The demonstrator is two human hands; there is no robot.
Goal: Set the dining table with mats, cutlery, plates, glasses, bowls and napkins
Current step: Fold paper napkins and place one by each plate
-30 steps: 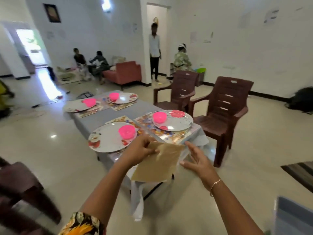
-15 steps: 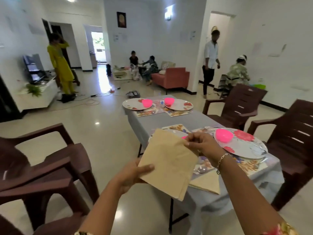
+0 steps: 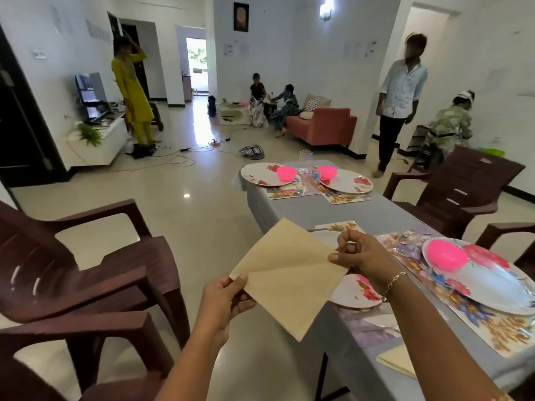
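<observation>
- The beige napkin (image 3: 289, 285) no longer hangs as a flat square as it did half a second ago. It now stands on one point, with a diagonal line running between its two held corners.
- The left hand (image 3: 225, 299) has moved from under the lower edge to the left corner, which it pinches between thumb and fingers.
- The right hand (image 3: 364, 256) keeps its pinch on the opposite corner, with the fingers curled closed on the paper.
- The napkin is in the air over the near edge of the table (image 3: 333, 212), just in front of a flowered plate (image 3: 356, 293), and does not touch it.
- I judge that a diagonal fold is being made or opened; which one, I cannot tell.
- A second napkin (image 3: 398, 360) already lies by the right-hand setting, so probably this one belongs beside the near plate, and placing it is not yet done.
</observation>
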